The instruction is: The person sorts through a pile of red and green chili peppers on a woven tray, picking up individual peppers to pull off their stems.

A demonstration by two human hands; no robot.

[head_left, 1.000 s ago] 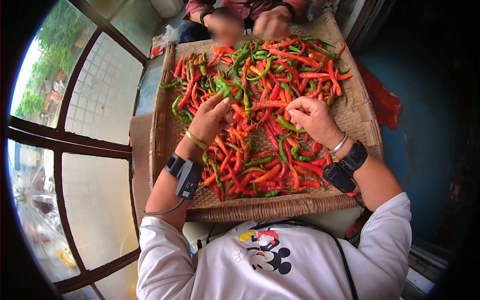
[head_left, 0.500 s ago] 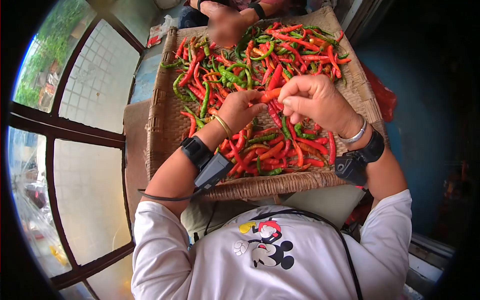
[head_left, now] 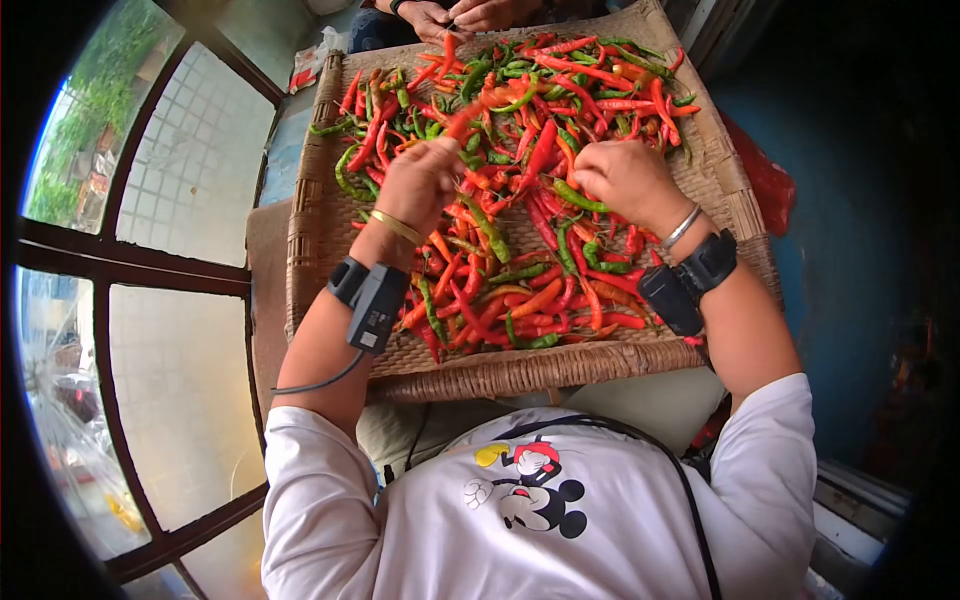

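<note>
My left hand (head_left: 424, 180) is closed over the left-middle of the pile, with a motion-blurred red chili pepper (head_left: 463, 122) sticking up from its fingers. To the right, my right hand (head_left: 632, 182) has its fingers curled together low over the chilies; whatever they pinch is hidden. A green chili pepper (head_left: 578, 196) lies just beneath those fingertips. Red, orange and green chilies (head_left: 540, 300) are spread across a woven tray (head_left: 530, 375) in front of me.
At the far edge another person's hands (head_left: 470, 14) are held close together. Paned windows (head_left: 185, 390) line the left side. A red bag (head_left: 757, 178) is beyond the tray's right edge. A cable runs from the device on my left wrist.
My hands have moved apart from the red chili pepper they both held. The left has gone left and up, the right slightly lower. The other person's hands have shifted back.
</note>
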